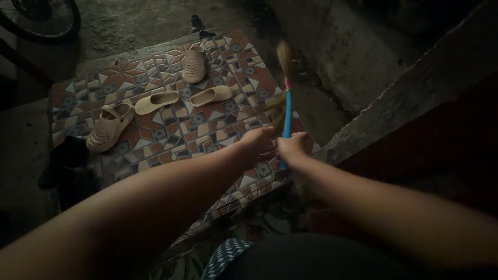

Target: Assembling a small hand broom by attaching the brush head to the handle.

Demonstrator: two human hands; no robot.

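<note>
Above the patterned tiles (pixel 155 119), both hands — left (pixel 258 142), right (pixel 293 148) — clasp a blue-handled broom (pixel 287 116).

Broom (pixel 287 116): handle bright blue with a pink band near the top; bristles straw-yellow. Floor tiles (pixel 155 78): geometric star pattern in terracotta red, grey, cream and dark blue. Four shoes (pixel 155 102): all pale beige. Bundle (pixel 65 161) at the tile edge: black. Cloth (pixel 225 256) at lower frame: dark with white check pattern. Wall (pixel 358 67): grey concrete.
</note>
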